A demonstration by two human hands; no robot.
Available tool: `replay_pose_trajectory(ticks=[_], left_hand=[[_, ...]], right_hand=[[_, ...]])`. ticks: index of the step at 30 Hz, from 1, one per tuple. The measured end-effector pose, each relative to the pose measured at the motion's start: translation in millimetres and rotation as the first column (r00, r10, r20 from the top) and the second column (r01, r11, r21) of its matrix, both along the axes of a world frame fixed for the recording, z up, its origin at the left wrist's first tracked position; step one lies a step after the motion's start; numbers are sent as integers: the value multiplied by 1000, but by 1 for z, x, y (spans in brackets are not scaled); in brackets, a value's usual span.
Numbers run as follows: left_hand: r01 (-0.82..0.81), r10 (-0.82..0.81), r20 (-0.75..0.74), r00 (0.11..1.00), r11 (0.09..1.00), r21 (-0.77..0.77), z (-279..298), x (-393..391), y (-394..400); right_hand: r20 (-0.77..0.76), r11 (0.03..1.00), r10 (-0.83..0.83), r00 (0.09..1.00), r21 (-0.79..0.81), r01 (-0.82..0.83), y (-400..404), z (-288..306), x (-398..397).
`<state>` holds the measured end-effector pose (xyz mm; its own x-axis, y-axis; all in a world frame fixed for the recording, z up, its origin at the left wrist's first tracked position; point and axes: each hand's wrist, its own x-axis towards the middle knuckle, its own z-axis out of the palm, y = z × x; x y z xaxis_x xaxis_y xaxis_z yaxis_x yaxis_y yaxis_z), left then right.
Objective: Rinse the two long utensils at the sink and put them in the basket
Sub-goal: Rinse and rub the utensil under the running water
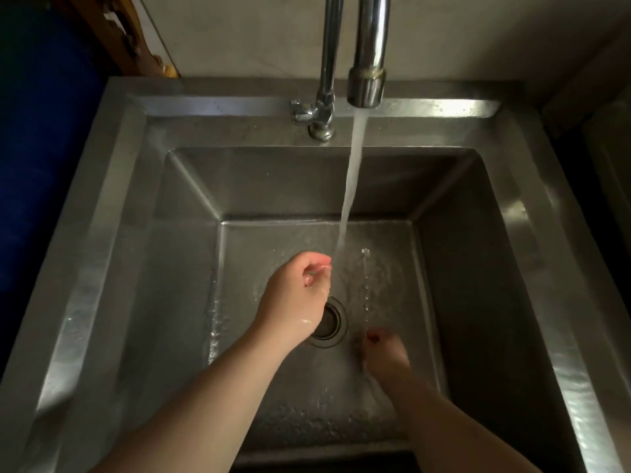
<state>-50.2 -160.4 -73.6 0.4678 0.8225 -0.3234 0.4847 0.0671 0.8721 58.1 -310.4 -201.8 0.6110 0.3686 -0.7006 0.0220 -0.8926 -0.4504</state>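
Both of my hands are down in a steel sink, and water runs from the tap between them. My left hand hovers over the drain just left of the stream, its fingers curled against the thumb with nothing visible in them. Lower right, my right hand is blurred and closed around the bottom of a thin, glinting long utensil that stands upright, wet with drops. I cannot make out a second utensil. No basket is in view.
The tap's lever and base sit on the back rim. A tiled wall rises behind the sink. Something dark blue stands to the left, and a dim counter edge lies to the right.
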Motion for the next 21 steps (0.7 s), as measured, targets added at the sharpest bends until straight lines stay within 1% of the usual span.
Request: replay_pose_trajectory(ticks=[4,8,11,13,15,19,21], left_hand=[[-28,28,-16,999,999,32,-7,-7,3],[-33,36,-22,999,994,104,-6,-7,8],[-21,27,-36,999,987,161,-1,-5,15],[-12,21,-46,999,982,188,2,-7,17],[1,16,-73,997,972,237,6,-11,18],[80,-30,-131,991,912,402,19,-27,14],[116,-47,-160,986,882,457,33,-38,11]], right_hand=[[29,993,41,999,-111,-38,-11,-42,17],[78,969,138,987,-215,-118,-14,-57,25],[100,963,167,981,-228,-140,-15,-59,24],[112,973,127,986,-207,-102,-17,-60,23],[141,976,128,982,-193,-100,-18,-59,22],[201,977,149,968,-180,-113,-20,-49,17],[195,981,143,970,-157,-113,-19,-33,8]])
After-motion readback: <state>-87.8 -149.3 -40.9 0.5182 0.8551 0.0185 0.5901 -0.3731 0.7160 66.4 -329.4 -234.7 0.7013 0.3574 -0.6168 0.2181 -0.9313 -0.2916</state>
